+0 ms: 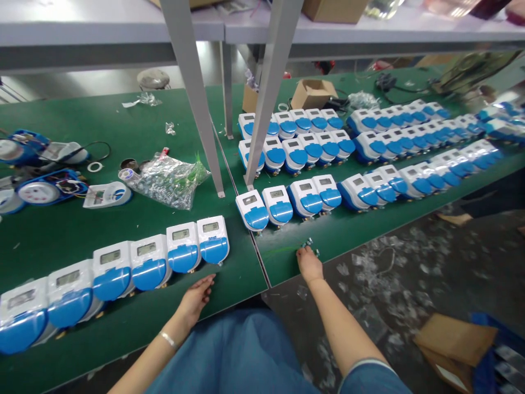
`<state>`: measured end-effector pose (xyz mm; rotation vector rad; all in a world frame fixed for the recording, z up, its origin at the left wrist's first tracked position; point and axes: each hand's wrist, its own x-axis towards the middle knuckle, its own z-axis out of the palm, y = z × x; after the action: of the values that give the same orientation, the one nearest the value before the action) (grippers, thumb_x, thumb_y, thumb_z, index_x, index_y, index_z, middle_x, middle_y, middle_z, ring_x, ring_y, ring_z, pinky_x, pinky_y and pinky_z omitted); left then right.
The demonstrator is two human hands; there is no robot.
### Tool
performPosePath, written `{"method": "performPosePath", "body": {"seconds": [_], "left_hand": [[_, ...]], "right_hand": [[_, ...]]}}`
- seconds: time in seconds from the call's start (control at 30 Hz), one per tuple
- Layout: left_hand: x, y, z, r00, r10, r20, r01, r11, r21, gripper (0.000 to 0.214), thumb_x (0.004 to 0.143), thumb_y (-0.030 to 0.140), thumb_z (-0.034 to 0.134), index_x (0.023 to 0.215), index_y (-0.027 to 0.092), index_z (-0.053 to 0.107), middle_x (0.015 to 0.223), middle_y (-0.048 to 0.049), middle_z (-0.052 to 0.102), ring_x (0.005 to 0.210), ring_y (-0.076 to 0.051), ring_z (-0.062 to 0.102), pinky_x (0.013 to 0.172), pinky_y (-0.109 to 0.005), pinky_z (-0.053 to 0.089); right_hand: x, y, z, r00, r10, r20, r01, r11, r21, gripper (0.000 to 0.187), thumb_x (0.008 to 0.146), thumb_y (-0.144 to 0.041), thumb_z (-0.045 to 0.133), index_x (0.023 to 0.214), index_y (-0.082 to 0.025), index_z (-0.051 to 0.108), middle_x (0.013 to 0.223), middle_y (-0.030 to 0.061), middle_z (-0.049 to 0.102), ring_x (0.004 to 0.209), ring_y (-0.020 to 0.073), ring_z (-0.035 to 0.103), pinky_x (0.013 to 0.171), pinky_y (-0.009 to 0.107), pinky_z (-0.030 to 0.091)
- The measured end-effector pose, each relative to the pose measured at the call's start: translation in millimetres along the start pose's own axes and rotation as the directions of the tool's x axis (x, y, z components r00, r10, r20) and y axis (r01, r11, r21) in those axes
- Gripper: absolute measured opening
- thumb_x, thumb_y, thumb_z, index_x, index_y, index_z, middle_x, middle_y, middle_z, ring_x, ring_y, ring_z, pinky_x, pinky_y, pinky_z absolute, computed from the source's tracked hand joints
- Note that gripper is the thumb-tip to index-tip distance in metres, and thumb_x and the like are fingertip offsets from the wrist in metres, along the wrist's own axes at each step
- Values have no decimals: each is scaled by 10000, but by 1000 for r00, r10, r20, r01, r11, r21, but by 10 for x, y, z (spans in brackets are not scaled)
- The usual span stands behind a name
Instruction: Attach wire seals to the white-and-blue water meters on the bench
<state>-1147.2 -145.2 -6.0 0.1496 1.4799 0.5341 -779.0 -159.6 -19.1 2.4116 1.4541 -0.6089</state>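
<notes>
My left hand [196,298] rests open at the front edge of the green table [123,323], fingers stretched out, just below the right end of a row of white-and-blue meters [150,262]. My right hand [308,264] reaches onto the neighbouring green table [287,257], fingers pinched on a small clear plastic bit [308,244] with a green strip trailing left of it. The nearest meters [266,208] stand just beyond that hand.
Several more rows of meters [410,139] fill the right table. A clear plastic bag [170,178], opened meter parts [45,189] and a white ring lie on the left table. Grey frame posts [262,98] rise between the tables. Cardboard boxes [451,342] and plastic scraps lie on the floor.
</notes>
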Motion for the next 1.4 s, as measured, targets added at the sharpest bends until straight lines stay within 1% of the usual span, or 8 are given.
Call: {"method": "performPosePath", "body": {"seconds": [0.23, 0.33, 0.5, 0.63, 0.83, 1.1, 1.23, 1.4], "left_hand": [[-88, 34, 200, 991, 32, 126, -57, 979, 196, 292, 631, 285, 731, 896, 162, 722, 807, -56, 627, 554, -83, 468, 463, -192, 302], [-266, 111, 381, 952, 175, 253, -246, 927, 283, 370, 618, 254, 747, 979, 182, 709, 914, -88, 655, 674, -134, 535, 542, -214, 378], [-576, 249, 660, 830, 328, 452, -447, 875, 187, 686, 589, 201, 769, 1238, 262, 557, 1090, -85, 632, 849, -189, 582, 646, -247, 433], [-717, 304, 543, 860, 234, 453, -417, 834, 361, 306, 731, 361, 645, 944, 150, 708, 531, -6, 553, 480, -120, 447, 477, -233, 317], [-879, 290, 29, 851, 97, 517, -351, 836, 421, 410, 772, 511, 557, 856, 137, 702, 434, 20, 472, 385, -87, 346, 432, -232, 236], [-688, 208, -355, 951, 136, 279, -238, 896, 374, 538, 705, 668, 495, 776, 142, 581, 379, 79, 390, 322, -61, 267, 374, -203, 181], [-747, 249, -339, 917, 100, 387, -261, 882, 391, 483, 729, 625, 505, 719, 145, 553, 396, 66, 430, 328, -56, 292, 372, -202, 188], [-869, 252, -410, 866, 33, 499, -197, 940, 279, 448, 752, 588, 515, 735, 143, 561, 349, 83, 380, 296, -48, 249, 352, -202, 147]], "right_hand": [[-190, -174, -291, 970, -10, -244, 94, 938, 333, 166, 899, -262, 393, 907, -176, 535, 928, 104, 606, 827, 204, 601, 740, 316, 441], [-482, -546, -431, 946, 62, -320, 206, 646, 735, 176, 860, -353, 490, 917, -187, 503, 829, 56, 618, 732, 171, 609, 715, 292, 473], [-1026, -1332, -399, 982, -186, -38, 81, 231, 969, 223, 803, -388, 574, 884, -184, 610, 792, 40, 645, 676, 156, 620, 634, 274, 518], [-1150, -1517, -343, 942, -277, -189, 294, 413, 862, 246, 866, -300, 488, 1025, -210, 653, 1014, 71, 649, 864, 174, 625, 815, 313, 508], [-990, -1523, -374, 817, -477, -323, 576, 651, 495, 252, 918, -278, 436, 1024, -216, 655, 997, 69, 653, 930, 180, 603, 902, 318, 449], [-1264, -1862, -400, 653, -625, -427, 757, 555, 344, 316, 888, -183, 457, 1191, -198, 544, 980, 86, 611, 915, 183, 596, 835, 311, 491], [-1417, -1944, -290, 509, -812, -285, 853, 434, 289, 300, 889, -163, 472, 1165, -223, 573, 932, 59, 627, 867, 170, 600, 771, 278, 504], [-1314, -1944, -188, 672, -634, -382, 739, 542, 401, 215, 902, -205, 475, 1019, -211, 656, 914, 60, 630, 845, 164, 607, 770, 270, 490]]}}
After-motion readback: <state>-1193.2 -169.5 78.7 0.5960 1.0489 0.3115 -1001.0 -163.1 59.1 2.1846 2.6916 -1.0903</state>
